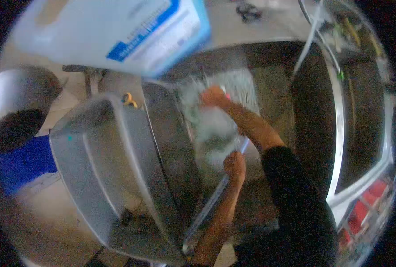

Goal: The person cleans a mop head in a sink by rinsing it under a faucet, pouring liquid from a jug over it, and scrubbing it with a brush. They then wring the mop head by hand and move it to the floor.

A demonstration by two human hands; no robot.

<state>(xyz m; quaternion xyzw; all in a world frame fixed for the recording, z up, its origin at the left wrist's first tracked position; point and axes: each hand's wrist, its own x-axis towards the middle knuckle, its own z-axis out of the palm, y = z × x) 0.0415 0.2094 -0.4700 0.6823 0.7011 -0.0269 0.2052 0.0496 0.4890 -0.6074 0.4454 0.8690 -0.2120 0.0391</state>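
Observation:
My right hand [213, 96], its forearm stretched across the basin, is closed over a pale, streaked wet patch [242, 84]. A small white and red bit [226, 92] shows beside its fingers; I cannot tell what it holds. Nearer to me, my left hand [235, 165] is wrapped round a long, bluish bar [209, 207]. This bar slants from the lower middle up toward the pale patch. Both hands are over a dark metal basin [273, 95], and cloudy whitish water or foam [213, 133] lies between them.
A large bluish-white jug [171, 40] with a blue label looms at the upper left. A grey metal basin [124, 147] stands left, with a yellow ring-shaped object [127, 99] behind it. Left of that is a blue box-like object [26, 164]. A pale metal rim [339, 133] borders the right side.

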